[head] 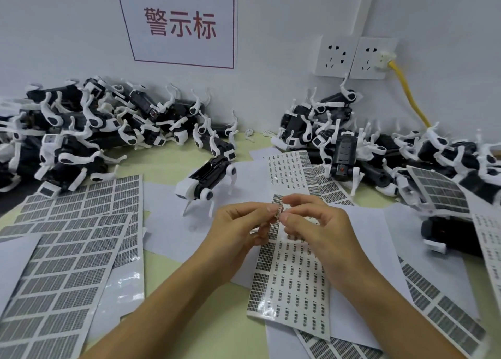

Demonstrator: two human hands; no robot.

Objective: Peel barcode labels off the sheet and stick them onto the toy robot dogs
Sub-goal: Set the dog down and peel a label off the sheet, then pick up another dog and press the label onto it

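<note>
Head view: green table [173, 166] (sheet-strewn), white wall [271, 46] behind.

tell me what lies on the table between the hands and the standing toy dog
In the head view, only plain white paper lies between the hands and the standing toy dog.

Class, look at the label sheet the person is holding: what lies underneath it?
Under the label sheet you can see plain white paper and, at its lower edge, another barcode sheet. Whatever sits beneath its middle is covered, so it cannot be told.
</note>
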